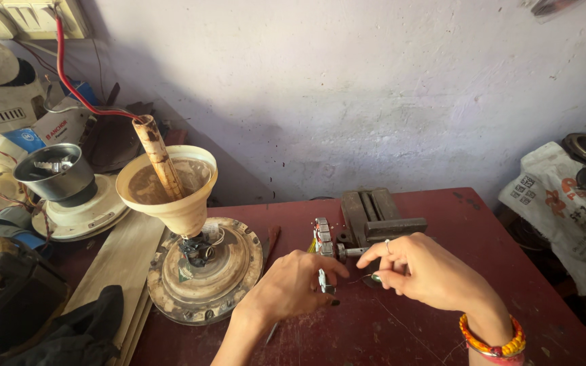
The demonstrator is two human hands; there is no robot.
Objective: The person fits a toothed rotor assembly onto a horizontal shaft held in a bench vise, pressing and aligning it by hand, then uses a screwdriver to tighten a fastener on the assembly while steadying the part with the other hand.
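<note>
My left hand (291, 288) pinches a small metal part (322, 279); my right hand (420, 270) pinches thin copper wire (357, 280), which could snap if I tug too hard.

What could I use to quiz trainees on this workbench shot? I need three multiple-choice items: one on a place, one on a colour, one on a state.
1. Where does the metal vise stand?
A. on the red table, past the hands
B. on the floor
C. on the fan motor

2. What colour is the bangle on the right wrist?
A. blue
B. orange and red
C. white

3. How is the right hand held?
A. flat on the table
B. fingers pinched on a small part
C. gripping a hammer

Answers: 1 A, the vise sits on the red table beyond both hands. 2 B, its beads are orange and red. 3 B, the fingertips close on a small piece by the left hand.
</note>
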